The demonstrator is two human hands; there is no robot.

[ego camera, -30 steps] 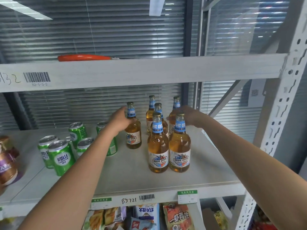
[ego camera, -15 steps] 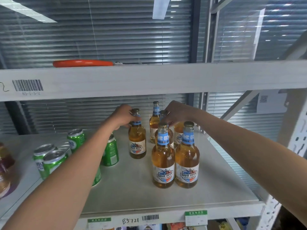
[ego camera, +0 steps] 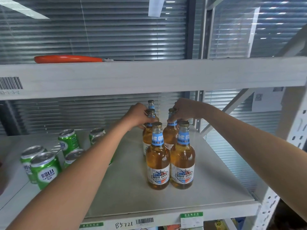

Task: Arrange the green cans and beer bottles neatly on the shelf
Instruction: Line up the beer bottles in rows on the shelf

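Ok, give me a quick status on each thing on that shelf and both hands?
Left hand: grips the neck of a second-row bottle.
Right hand: grips the neck of the other second-row bottle.
Front two bottles: upright, capped, side by side.
Back bottle: upright, mostly hidden.
Green cans: upright, loosely scattered at left.
Shelf: bare at the right.

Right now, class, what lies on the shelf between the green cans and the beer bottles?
In the head view, only the person's left forearm crosses above that stretch; the shelf there looks bare.
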